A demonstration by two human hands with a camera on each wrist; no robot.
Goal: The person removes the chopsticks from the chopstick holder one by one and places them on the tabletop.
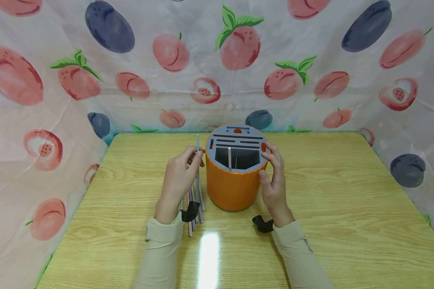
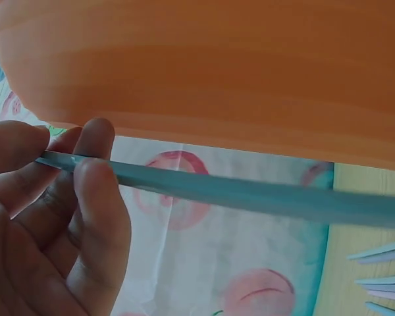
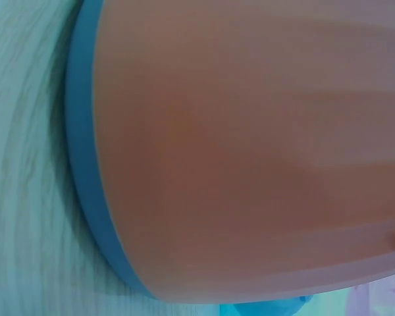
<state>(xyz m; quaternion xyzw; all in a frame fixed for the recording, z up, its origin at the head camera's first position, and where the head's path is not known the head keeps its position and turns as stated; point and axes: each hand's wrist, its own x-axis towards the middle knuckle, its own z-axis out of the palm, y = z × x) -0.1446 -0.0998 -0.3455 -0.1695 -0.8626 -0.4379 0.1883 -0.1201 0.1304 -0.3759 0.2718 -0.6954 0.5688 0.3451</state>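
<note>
Near the middle of the table stands an orange round utensil holder [image 1: 232, 190] with a grey slotted top. A pale pink stick [image 1: 229, 157] stands upright in its large front compartment. My left hand [image 1: 181, 170] is just left of the holder and pinches a thin, pale blue straw-like stick [image 2: 184, 184] between thumb and fingers. That stick points upward beside the holder's wall, outside it. My right hand [image 1: 276, 182] holds the holder's right rim, fingers bent over the top edge and thumb against the side. In the right wrist view, the holder's wall hides the right fingers.
Several thin pink, purple and pale sticks [image 1: 190, 228] lie on the wooden table [image 1: 332, 192] below and behind the left hand. A fruit-printed cloth [image 1: 209, 52] hangs along the back and both sides. A bright reflection lies on the table's front part.
</note>
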